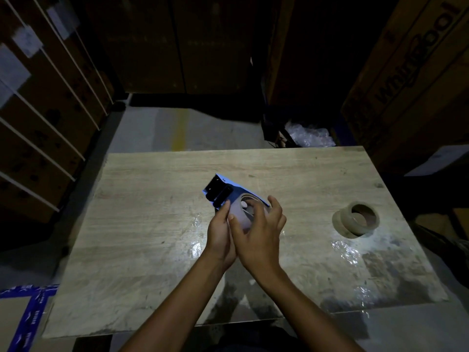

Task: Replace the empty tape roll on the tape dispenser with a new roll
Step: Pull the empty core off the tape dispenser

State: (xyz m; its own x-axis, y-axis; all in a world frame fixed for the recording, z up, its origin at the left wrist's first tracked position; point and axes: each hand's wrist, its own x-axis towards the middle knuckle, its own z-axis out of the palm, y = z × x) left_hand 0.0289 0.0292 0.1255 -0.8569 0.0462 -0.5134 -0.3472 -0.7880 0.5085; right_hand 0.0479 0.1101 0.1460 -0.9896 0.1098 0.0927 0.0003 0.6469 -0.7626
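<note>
A blue tape dispenser (220,190) with a black toothed blade and roller is held over the middle of the wooden table (152,224). My left hand (221,235) grips it from below, near the roller. My right hand (258,232) wraps around a pale tape roll (241,214) that sits at the dispenser's hub. Whether this roll is fully seated on the hub is hidden by my fingers. Two brown cardboard-coloured tape rolls (356,219) lie stacked on the table to the right, apart from both hands.
Scraps of clear film (346,252) lie on the table's right side. Tall cardboard boxes (411,72) stand at the right and back, strapped boxes (38,110) at the left. Bubble wrap (308,134) lies on the floor behind the table. A blue-taped carton (22,316) sits bottom left.
</note>
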